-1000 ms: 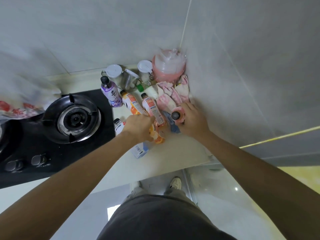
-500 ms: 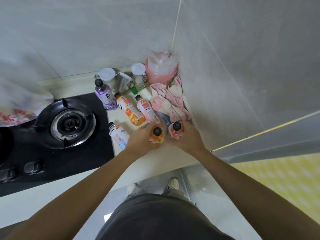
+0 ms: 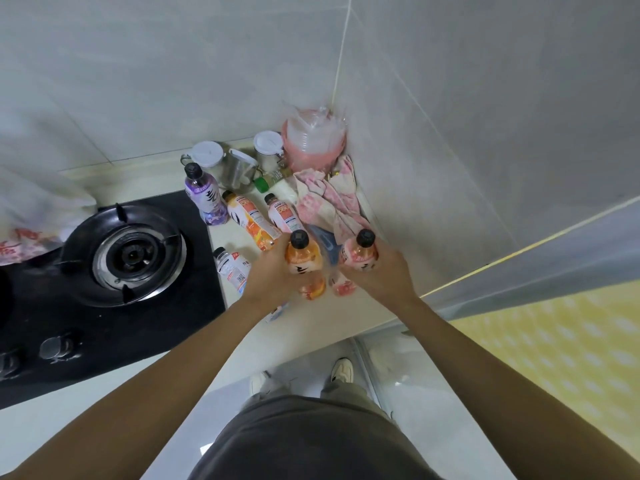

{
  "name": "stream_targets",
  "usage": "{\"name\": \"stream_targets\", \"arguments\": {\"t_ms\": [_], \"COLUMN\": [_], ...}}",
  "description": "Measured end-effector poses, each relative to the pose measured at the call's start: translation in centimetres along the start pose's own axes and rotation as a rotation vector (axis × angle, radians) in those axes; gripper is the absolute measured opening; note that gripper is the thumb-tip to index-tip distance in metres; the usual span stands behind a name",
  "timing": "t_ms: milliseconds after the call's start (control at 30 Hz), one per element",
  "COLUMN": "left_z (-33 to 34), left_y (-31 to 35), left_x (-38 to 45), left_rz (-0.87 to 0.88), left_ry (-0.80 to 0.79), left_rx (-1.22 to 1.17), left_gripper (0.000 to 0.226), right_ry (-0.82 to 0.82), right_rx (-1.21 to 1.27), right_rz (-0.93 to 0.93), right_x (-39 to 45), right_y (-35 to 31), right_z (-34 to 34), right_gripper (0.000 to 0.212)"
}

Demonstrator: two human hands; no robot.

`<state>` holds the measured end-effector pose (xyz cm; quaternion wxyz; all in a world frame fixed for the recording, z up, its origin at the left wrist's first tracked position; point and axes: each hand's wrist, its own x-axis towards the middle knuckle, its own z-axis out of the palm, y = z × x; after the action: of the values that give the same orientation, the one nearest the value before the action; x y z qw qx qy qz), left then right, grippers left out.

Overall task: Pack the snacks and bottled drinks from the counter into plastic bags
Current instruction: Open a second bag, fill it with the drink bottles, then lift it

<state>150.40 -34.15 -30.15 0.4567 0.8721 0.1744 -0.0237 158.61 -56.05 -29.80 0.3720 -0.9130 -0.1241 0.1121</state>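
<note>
Bottles lifted, left hand (image 3: pixel 273 271) gripping orange bottle (image 3: pixel 303 259)

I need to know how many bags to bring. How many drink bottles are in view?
6: orange bottle in the left hand, pink bottle in the right hand, purple, orange, pink and clear-white ones on the counter. Others may be hidden.

A pale worktop (image 3: pixel 349 313) is seen in a tiled corner. A black gas hob (image 3: pixel 114 292) is set into it at the left. Directly on it, a purple bottle (image 3: pixel 204 199) stands upright, while an orange bottle (image 3: pixel 251 221), a pink bottle (image 3: pixel 282 214) and a white bottle (image 3: pixel 232 268) lie flat. A pink cloth (image 3: pixel 332 202) is bunched near the corner.
</note>
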Motion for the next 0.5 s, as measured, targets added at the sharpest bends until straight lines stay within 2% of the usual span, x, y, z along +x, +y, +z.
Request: {"name": "stream_targets", "arguments": {"t_ms": [100,300,400,500], "left_z": [-2.3,-6.6,-8.2,-9.4], "left_y": [0.8,0.7,0.4,-0.5], "left_x": [-0.9,-6.3,-10.9,-16.2], "left_rz": [0.021,0.027,-0.035,-0.139], "left_ry": [0.051,0.245,0.367,0.497], "left_rx": [-0.051,-0.084,-0.115,-0.122], "left_gripper": [0.068,0.067,0.061,0.056], "right_ry": [0.006,0.002,-0.101,-0.211], "right_rx": [0.046,0.075,0.073,0.089], "right_rz": [-0.024,-0.174,-0.268,-0.342], "right_x": [0.0,0.2,-1.2,-3.5], "right_y": [-2.2,-6.6,-8.9,-11.0], "right_z": [-0.2,0.7,1.4,2.9], "right_gripper": [0.065,0.054,0.047,0.051]}}
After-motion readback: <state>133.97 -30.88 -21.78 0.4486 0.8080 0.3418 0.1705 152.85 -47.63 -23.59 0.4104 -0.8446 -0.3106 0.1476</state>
